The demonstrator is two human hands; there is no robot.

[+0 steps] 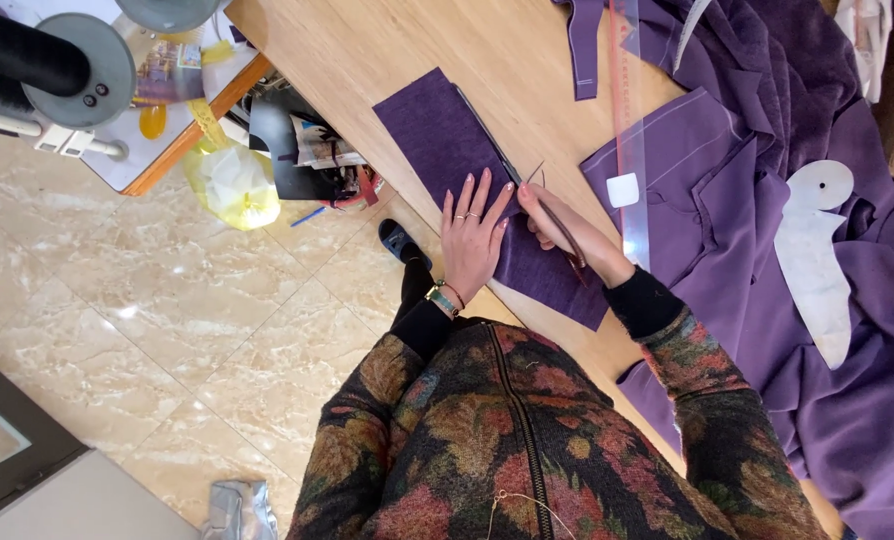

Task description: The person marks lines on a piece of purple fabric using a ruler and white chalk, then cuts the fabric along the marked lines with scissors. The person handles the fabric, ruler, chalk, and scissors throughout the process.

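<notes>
I note my left hand point(474, 240) spread flat on the purple fabric piece point(467, 170); my right hand point(562, 232) grips scissors point(547, 200) on the bench point(367, 50).

A clear ruler point(628, 120) and a white curved template point(817, 260) lie on heaped purple cloth point(867, 380). A yellow bag point(232, 185) hangs beside the wooden surface point(367, 50).

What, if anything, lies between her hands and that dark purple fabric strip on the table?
Nothing visible. The left hand lies flat on the dark purple fabric strip, fingers spread. The right hand rests on the same strip and holds scissors at its edge. The clear ruler lies off to the side.
</notes>
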